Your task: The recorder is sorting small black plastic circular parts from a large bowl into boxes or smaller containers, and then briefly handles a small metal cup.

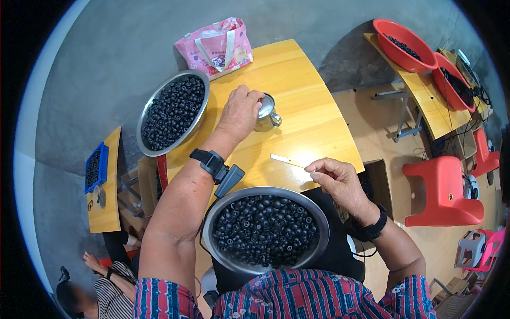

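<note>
My left hand [243, 110] reaches across the table with its fingers curled at the left side and rim of a lidded metal mug [264, 123]. The mug stands upright, its handle facing right. My right hand [340, 183] is closed in a pinch above the table's near right edge. A thin, flat, pale strip [284, 160] points toward its fingertips; whether they touch it I cannot make out. Something tiny may sit between thumb and forefinger. In my lap is a steel bowl [209, 234] full of small black ring-like parts [265, 228].
A second steel bowl [142, 135] of black parts stands at the table's left edge. Behind it is a pink bag [215, 48]. Red basins [380, 27] sit on a side table at the right, near a red stool [443, 186]. Another person [114, 287] is at lower left.
</note>
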### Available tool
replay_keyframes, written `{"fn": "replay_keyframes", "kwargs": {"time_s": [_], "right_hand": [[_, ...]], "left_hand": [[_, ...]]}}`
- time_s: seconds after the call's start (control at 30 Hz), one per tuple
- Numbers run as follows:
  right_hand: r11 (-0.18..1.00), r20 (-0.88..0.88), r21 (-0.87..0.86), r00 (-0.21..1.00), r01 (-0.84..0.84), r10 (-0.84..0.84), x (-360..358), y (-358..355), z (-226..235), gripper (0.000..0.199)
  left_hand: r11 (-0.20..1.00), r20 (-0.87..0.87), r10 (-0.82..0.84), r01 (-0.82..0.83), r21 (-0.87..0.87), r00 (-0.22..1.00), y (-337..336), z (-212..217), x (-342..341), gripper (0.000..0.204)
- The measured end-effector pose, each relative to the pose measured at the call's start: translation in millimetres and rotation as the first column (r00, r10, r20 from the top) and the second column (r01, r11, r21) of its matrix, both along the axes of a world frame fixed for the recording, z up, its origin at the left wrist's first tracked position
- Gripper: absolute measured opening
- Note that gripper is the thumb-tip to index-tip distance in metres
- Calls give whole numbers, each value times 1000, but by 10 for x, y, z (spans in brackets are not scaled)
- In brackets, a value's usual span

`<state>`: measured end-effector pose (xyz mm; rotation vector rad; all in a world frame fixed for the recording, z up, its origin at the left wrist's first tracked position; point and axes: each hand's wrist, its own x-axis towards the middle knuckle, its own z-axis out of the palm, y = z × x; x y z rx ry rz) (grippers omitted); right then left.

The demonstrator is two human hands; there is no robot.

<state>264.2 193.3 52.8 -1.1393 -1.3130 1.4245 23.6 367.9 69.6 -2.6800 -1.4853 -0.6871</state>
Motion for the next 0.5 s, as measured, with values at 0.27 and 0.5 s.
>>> {"fn": "replay_keyframes", "kwargs": {"time_s": [0.27,0.5], "right_hand": [[999,36,1,998,-49,49,-55,-48,13,13],[998,34,-12,998,-56,56,-194,83,-15,14]], "left_hand": [[998,132,63,-64,1,989,3,-150,14,21],[995,128,95,-94,-18,987,17,-154,10,26]]}}
